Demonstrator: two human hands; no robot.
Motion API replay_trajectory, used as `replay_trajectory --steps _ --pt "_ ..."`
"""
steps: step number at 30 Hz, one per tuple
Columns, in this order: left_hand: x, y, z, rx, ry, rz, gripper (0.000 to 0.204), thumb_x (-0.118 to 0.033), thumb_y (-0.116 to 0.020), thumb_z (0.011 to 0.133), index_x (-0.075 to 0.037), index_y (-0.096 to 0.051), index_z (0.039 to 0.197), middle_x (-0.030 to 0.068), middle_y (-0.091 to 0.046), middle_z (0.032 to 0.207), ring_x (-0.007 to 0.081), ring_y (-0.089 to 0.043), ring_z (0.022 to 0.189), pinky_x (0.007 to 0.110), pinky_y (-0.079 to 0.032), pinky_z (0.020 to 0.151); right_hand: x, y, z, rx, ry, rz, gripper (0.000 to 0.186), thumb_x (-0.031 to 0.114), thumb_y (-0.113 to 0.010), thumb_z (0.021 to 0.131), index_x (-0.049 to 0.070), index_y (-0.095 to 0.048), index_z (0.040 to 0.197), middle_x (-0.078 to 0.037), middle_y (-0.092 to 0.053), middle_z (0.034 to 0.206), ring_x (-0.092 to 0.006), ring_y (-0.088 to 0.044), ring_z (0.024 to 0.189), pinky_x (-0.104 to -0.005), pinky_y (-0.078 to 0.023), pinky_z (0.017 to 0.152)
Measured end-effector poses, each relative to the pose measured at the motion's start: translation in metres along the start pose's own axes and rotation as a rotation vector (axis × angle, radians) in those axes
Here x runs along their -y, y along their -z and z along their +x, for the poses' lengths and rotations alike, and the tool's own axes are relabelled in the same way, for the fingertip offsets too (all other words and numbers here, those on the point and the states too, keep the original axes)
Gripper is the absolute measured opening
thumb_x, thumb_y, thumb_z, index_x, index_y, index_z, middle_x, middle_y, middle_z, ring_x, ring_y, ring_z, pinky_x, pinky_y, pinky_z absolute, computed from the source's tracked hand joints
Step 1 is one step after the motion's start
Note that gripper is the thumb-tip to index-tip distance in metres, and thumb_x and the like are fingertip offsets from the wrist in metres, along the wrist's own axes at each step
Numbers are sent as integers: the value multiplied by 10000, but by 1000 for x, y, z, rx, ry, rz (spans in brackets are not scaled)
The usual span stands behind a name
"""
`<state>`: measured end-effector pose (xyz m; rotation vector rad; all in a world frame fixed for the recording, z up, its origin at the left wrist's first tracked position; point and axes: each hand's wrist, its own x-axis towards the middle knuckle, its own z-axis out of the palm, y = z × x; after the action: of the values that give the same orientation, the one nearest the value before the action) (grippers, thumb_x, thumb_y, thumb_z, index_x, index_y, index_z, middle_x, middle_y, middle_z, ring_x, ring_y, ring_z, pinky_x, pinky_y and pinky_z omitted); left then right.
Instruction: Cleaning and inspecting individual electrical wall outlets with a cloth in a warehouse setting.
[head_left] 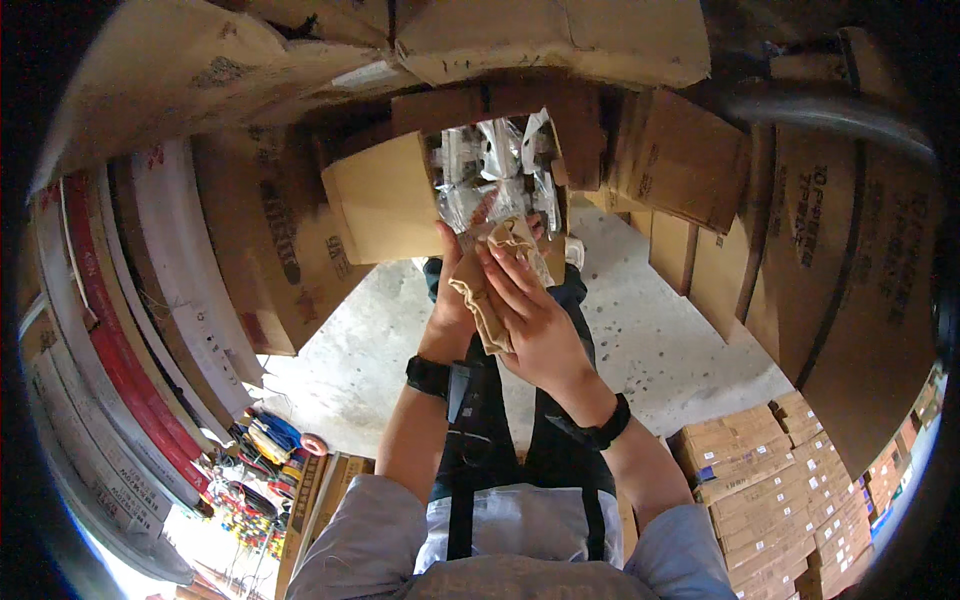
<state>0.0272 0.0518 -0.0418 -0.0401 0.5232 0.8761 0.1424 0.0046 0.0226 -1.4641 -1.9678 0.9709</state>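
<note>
- Head view: the pale, speckled concrete floor (640,330) shows on both sides of the hands, with cardboard closing in around it.
- Well to the left of the left hand stand a large brown carton (275,225) and, further out, long red and white packages (115,330).
- Lower left of that hand, well apart, lies a jumble of colourful small goods (265,470).
- Beyond both hands, torn cardboard (550,45) spans the far edge.
- Right of the right hand and further off are a tilted brown box (690,160) and tall cartons (810,260); nearer the body on that side rise stacked small boxes (755,495).
- Just beyond the fingers sits an open carton (380,205), its flap spread leftward, filled with clear plastic packets (485,195); it blocks the way straight ahead.
- A crumpled brown sheet (480,305), cloth or paper I cannot tell, is between the hands, close in front of that carton.
- The left hand (455,295) is clamped on the sheet from beneath, thumb pointing away from the body.
- The right hand (535,330) lies across the top, fingers stretched and nearly together; its thumb is hidden, so I cannot tell whether it grips or just presses.
- Both forearms reach forward and converge, each wrist in a black band (428,375).
</note>
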Motion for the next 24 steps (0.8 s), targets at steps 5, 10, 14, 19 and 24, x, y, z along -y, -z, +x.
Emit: replay_trajectory --steps 5,10,14,19,24 --pt "6 -5 -10 -95 -49 27 760 -662 -241 884 -140 -211 1437 236 -474 1278 330 -497 1158 428 -413 981 3 -1 -13 41 -20 26 464 77 -637 725 -70 -558 1158 -147 -403 1390 -293 -311 1335 -401 -302 1086" --pt "13 -11 -15 -88 -45 25 763 -665 -229 883 -138 -216 1435 207 -466 1288 314 -487 1165 428 -396 996 0 4 -14 46 -22 23 501 81 -637 721 -61 -536 1190 -145 -381 1405 -290 -283 1348 -402 -287 1094" --pt "17 -7 -24 -100 -19 159 699 -611 -234 920 -108 -267 1405 145 -452 1312 258 -470 1186 376 -391 1001 -6 5 -5 -4 3 7 524 112 -633 731 -67 -515 1210 -158 -349 1422 -290 -249 1362 -402 -266 1108" --pt "20 3 -34 -196 -42 286 618 -524 -274 959 -82 -280 1391 103 -414 1350 222 -438 1218 339 -383 1014 -2 8 15 -70 -1 39 489 51 -642 711 -33 -556 1185 -142 -393 1400 -286 -298 1343 -413 -302 1073" --pt "16 2 -34 -112 -62 293 636 -537 -294 949 -94 -264 1406 102 -378 1389 235 -422 1242 368 -366 1034 -6 -4 17 -69 -28 1 495 115 -625 742 -53 -532 1199 -159 -363 1414 -307 -263 1354 -411 -279 1092"
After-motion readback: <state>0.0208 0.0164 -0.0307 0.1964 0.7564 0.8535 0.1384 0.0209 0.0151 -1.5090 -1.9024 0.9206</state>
